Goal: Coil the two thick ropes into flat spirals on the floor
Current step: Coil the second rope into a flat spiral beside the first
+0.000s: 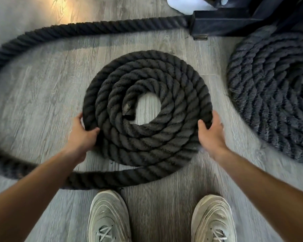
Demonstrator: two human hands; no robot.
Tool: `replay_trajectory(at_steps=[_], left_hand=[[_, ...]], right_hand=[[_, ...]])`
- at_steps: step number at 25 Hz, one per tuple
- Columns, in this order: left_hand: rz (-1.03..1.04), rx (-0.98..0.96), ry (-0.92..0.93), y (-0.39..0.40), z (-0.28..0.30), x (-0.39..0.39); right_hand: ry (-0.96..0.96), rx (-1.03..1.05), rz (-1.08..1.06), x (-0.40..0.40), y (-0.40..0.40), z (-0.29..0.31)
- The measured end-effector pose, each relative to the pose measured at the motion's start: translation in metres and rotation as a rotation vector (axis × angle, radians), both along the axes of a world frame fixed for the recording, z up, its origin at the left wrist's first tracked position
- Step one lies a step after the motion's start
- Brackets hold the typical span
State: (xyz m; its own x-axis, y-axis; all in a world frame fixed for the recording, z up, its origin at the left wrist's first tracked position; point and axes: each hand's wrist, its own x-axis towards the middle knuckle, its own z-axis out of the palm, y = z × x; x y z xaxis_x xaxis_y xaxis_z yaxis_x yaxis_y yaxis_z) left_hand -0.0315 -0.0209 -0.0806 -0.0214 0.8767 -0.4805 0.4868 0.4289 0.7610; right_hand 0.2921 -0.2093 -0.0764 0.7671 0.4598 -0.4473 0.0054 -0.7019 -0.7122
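Observation:
A thick black rope lies in a flat spiral [147,109] of several turns on the grey floor in front of me, its cut end [127,106] at the open centre. My left hand [83,133] grips the spiral's outer turn at the left edge. My right hand [211,131] holds the outer turn at the right edge. The loose part of this rope [42,33] leaves the spiral at the bottom, runs left and loops round the back to a black metal base. A second rope [276,95] sits as a finished flat coil at the right.
A black metal frame base [234,23] stands at the top right, with a white object [184,5] behind it. My two grey shoes [108,217] [213,219] stand just below the spiral. Bare wood-look floor [47,88] lies between the spiral and the loose loop.

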Motion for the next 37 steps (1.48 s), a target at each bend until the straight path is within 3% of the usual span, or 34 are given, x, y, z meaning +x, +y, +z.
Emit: replay_trajectory(at_steps=[5,9,13,16,19,23,28,30,33,37], left_hand=[[0.097,-0.077,-0.090,-0.075,0.000,0.015],[0.233,-0.036,-0.122,-0.034,0.006,0.017],[0.049,0.023,-0.014,0.035,0.015,0.022],[-0.084,0.069,0.096,0.053,0.012,0.024],[-0.074,0.076,0.087,0.046,0.009,0.021],[0.052,-0.009,-0.045,0.006,0.010,0.014],[-0.041,-0.174,0.086,-0.049,0.002,0.022],[-0.025,-0.067,0.175,-0.038,-0.002,0.011],[0.097,-0.017,0.079,0.009,0.004,-0.005],[-0.038,0.016,0.093,0.062,0.011,-0.003]], right_hand=[[-0.096,-0.103,0.032,0.058,0.060,0.005],[-0.089,-0.015,-0.062,0.009,0.023,-0.001],[-0.082,0.002,0.050,-0.092,-0.056,-0.001],[-0.034,0.013,0.105,-0.116,-0.064,-0.007],[0.038,-0.017,0.098,-0.094,-0.048,-0.010],[-0.017,0.000,0.135,-0.023,-0.018,-0.006],[-0.140,-0.096,0.088,0.056,0.053,0.006],[-0.157,-0.129,0.119,0.042,0.057,0.006],[-0.101,-0.068,0.025,-0.019,0.016,0.002],[0.003,-0.040,0.061,-0.102,-0.043,0.001]])
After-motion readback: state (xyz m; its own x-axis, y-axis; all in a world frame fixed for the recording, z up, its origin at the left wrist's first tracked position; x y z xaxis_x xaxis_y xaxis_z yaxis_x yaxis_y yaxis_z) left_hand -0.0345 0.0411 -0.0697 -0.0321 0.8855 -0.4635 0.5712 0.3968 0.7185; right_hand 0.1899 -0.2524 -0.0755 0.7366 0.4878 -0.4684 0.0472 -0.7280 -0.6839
